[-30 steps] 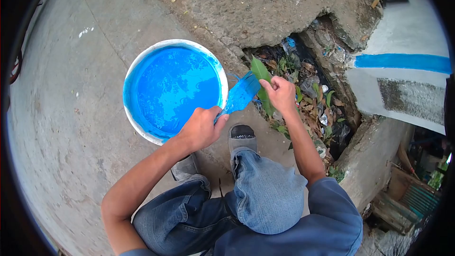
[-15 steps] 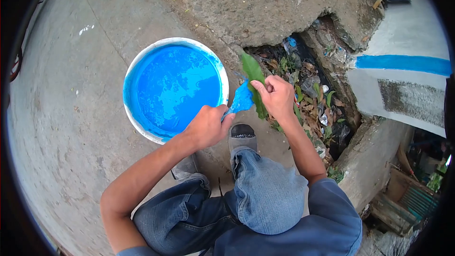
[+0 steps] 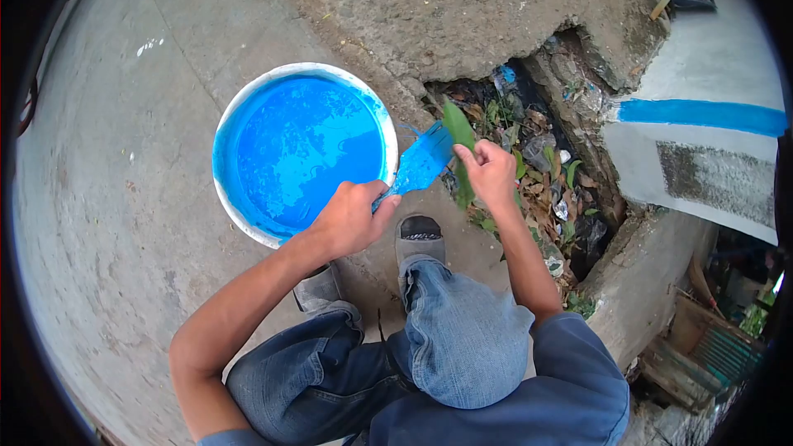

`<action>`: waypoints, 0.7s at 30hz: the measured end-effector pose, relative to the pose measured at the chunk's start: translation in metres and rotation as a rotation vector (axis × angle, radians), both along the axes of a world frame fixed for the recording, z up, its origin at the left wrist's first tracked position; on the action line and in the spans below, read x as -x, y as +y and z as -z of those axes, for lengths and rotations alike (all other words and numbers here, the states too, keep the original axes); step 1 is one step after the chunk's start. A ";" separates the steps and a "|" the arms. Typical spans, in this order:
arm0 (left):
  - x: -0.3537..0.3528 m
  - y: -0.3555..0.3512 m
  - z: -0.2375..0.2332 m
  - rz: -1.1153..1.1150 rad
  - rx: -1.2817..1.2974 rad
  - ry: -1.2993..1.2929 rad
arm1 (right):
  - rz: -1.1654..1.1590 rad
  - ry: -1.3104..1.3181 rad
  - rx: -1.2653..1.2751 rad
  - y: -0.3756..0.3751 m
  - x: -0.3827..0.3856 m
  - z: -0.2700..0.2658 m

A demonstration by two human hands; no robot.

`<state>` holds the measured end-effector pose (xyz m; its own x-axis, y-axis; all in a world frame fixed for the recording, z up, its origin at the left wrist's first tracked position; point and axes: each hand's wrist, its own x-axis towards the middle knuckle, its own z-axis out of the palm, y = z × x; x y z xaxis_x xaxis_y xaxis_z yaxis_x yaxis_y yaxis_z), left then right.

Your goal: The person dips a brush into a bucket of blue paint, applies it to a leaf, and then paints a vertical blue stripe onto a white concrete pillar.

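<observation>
On the concrete ground (image 3: 124, 198) a white bucket (image 3: 289, 68) of blue paint (image 3: 301, 149) stands near the broken edge of a litter-filled ditch (image 3: 545, 157). Just beside the bucket's right rim, a blue-coated paintbrush (image 3: 421, 161) tilts over the ground, its bristles touching a green leaf (image 3: 456, 125). The left hand (image 3: 351, 219) has its fingers wrapped closed around the brush handle. The right hand (image 3: 489, 169) pinches the leaf with its fingers.
</observation>
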<state>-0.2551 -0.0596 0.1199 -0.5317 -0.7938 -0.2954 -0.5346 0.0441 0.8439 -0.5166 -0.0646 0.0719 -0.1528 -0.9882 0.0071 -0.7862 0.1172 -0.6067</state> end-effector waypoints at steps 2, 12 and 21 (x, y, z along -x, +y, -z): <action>-0.001 0.002 -0.003 0.003 -0.033 -0.009 | 0.025 0.132 0.005 0.003 0.014 0.012; 0.000 0.003 -0.008 0.025 -0.073 -0.027 | -0.011 -0.215 0.037 -0.011 -0.014 -0.026; -0.010 0.007 -0.008 -0.013 -0.010 -0.013 | -0.011 0.198 0.000 -0.017 0.011 0.012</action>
